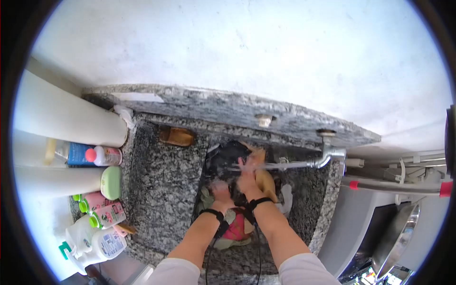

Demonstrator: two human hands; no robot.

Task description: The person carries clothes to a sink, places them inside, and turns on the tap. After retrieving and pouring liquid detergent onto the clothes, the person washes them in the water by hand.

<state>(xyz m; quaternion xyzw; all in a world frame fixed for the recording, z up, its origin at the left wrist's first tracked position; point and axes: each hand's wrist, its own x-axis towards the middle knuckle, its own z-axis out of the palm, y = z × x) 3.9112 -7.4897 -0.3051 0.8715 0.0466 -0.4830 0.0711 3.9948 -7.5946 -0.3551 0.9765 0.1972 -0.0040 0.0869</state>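
Both hands are inside a speckled granite basin [306, 190], under water running from a metal tap [327, 154]. My left hand [221, 192] is smeared by motion beside a dark cloth [227, 159]. My right hand [247, 178] is in the water stream, close to a yellowish cloth [267, 184]; its fingers are blurred too. Below my wrists lie a pink cloth [233, 229] and some greenish fabric [230, 243]. A whitish cloth [286, 197] rests at the right. Black bands with cables circle both wrists.
A brown block-like object [177, 136] lies on the granite washboard [166, 185]. Bottles [108, 244] and a green container [111, 183] stand along the left edge. A white fitting [264, 120] juts from the backsplash. At the right are pipes [394, 185] and a metal pan [396, 242].
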